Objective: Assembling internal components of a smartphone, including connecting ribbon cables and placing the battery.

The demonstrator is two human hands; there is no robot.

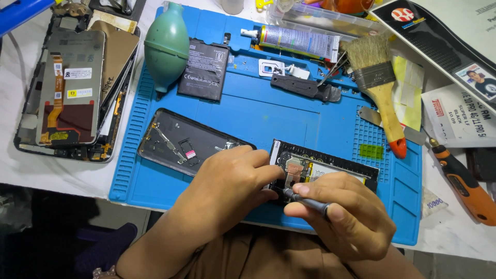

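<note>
An opened phone (330, 164) with its back removed lies on the blue work mat (268, 116) near the front edge. My left hand (232, 181) rests on the phone's left end and steadies it. My right hand (343, 214) grips a thin dark screwdriver (305, 200), its tip pointing left onto the phone's lower left corner. A copper-coloured part and a yellow strip show inside the phone. A dark back cover (178, 142) holding small loose parts lies just left of my left hand.
A green rubber air blower (166, 46), a black battery (204, 70), a glue tube (299, 41), a paint brush (380, 82) and a black tool (305, 88) sit at the mat's back. Stacked phone screens (72, 82) lie left. An orange electric screwdriver (465, 186) lies right.
</note>
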